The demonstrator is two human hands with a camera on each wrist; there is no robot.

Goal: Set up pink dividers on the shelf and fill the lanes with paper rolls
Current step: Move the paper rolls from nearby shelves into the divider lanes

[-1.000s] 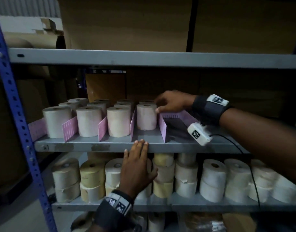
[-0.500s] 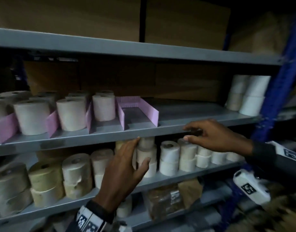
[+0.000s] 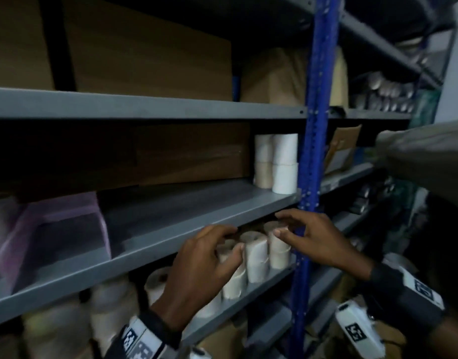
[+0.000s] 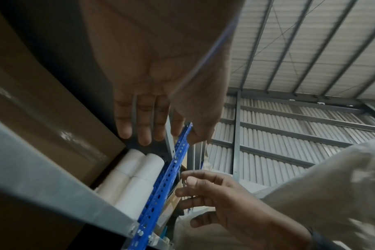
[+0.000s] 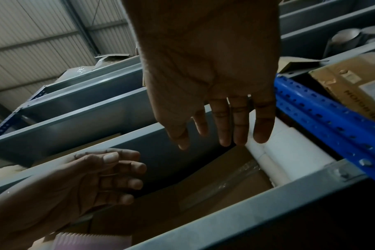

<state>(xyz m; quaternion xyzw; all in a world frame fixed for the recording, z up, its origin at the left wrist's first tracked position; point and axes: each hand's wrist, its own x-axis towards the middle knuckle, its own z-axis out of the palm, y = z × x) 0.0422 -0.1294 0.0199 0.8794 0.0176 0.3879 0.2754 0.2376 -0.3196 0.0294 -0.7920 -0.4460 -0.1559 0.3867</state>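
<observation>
A pink divider (image 3: 54, 229) forms a U-shaped lane with nothing in it at the left of the grey middle shelf (image 3: 196, 211). It also shows at the bottom of the right wrist view as a pink divider (image 5: 90, 240). Under that shelf's front edge, cream paper rolls (image 3: 256, 252) stand on the lower shelf. My left hand (image 3: 235, 239) hovers at them with loosely curled fingers and holds nothing. My right hand (image 3: 277, 224) hangs just right of it, over the rolls, also with nothing in it. The wrist views show the left hand (image 4: 169, 135) and right hand (image 5: 203, 138) with bare palms.
Stacked white rolls (image 3: 277, 161) stand at the middle shelf's right end, against the blue upright (image 3: 310, 151). Brown cartons (image 3: 150, 55) fill the top shelf. More rolls (image 3: 111, 301) sit at the lower left. Another rack (image 3: 378, 104) with boxes continues to the right.
The view has swung right along the rack. My right hand left the lane by the pink divider and came down to the lower shelf's rolls. My left hand moved right to join it.
</observation>
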